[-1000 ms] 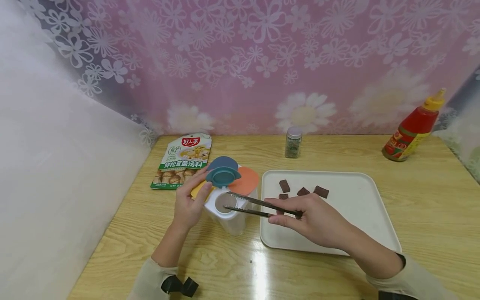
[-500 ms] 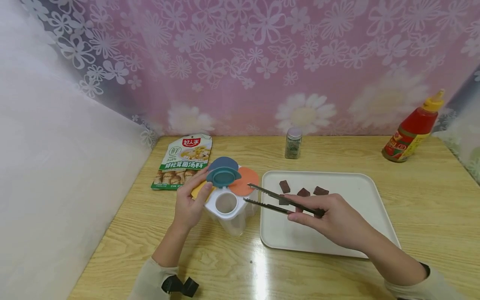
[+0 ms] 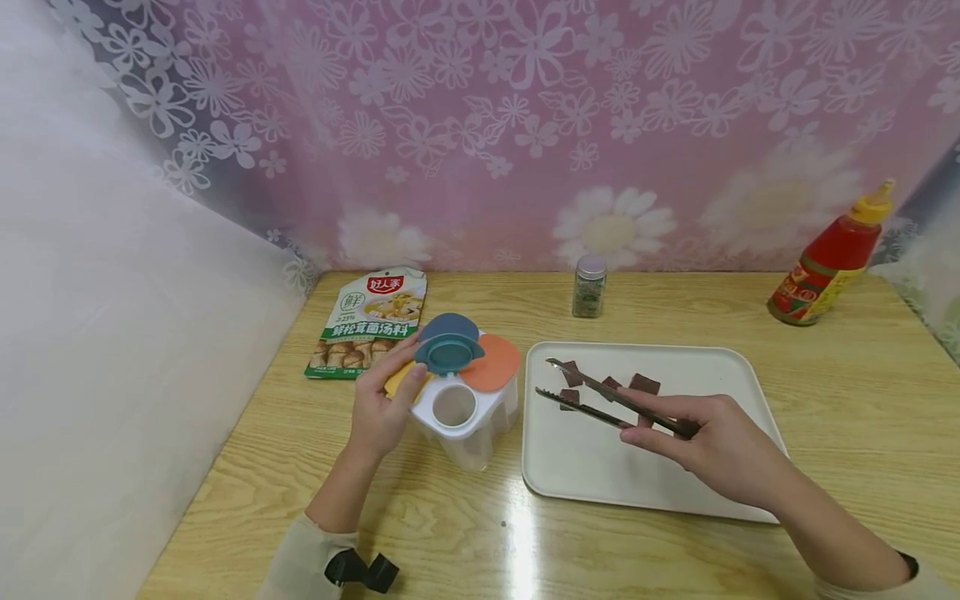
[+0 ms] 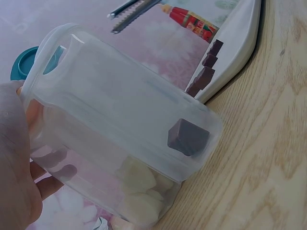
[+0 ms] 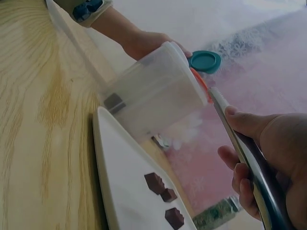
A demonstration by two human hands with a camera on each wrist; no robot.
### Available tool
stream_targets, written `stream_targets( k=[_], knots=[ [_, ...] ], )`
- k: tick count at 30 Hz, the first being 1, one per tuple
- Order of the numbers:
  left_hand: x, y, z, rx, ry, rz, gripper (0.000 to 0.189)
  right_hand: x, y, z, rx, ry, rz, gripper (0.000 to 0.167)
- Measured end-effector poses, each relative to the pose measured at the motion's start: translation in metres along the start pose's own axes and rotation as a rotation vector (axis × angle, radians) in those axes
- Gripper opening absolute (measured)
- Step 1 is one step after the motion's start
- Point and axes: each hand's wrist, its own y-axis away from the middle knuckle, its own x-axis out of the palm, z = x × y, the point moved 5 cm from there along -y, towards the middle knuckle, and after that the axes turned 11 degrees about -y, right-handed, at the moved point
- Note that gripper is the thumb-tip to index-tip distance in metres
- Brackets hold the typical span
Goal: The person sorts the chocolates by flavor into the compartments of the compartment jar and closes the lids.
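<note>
My left hand (image 3: 378, 417) grips the side of a clear multi-compartment storage container (image 3: 468, 446) with coloured lids. Its teal flap (image 3: 448, 354) stands raised beside a round opening. In the left wrist view, one dark brown cube (image 4: 188, 137) lies at the bottom of one compartment, and pale chunks (image 4: 139, 191) lie in another. My right hand (image 3: 727, 454) holds metal tongs (image 3: 615, 397) between thumb and fingers. The tong tips are apart, with nothing pinched, above the left part of a white tray (image 3: 592, 467). Several dark brown chunks (image 3: 645, 384) lie on that tray.
Behind the container lies a green and white food pouch (image 3: 367, 325). A small spice jar (image 3: 589, 287) stands behind the tray. At the back right is a red sauce bottle (image 3: 828, 262) with a yellow cap. A white wall (image 3: 135, 333) borders the left side.
My right hand has drawn the tongs rightward from the container's round opening to over the tray's brown chunks. The left hand and container have stayed in place.
</note>
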Motion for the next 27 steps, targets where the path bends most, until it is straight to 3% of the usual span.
stream_targets(
  k=[11, 27],
  knots=[
    [-0.001, -0.001, 0.001, 0.006, 0.004, -0.005, 0.030, -0.018, 0.012, -0.033, 0.137, 0.041, -0.020, 0.047],
    [0.000, 0.000, 0.001, 0.000, -0.006, -0.003, 0.029, -0.036, 0.022, -0.071, 0.195, 0.209, -0.054, 0.054]
  ],
)
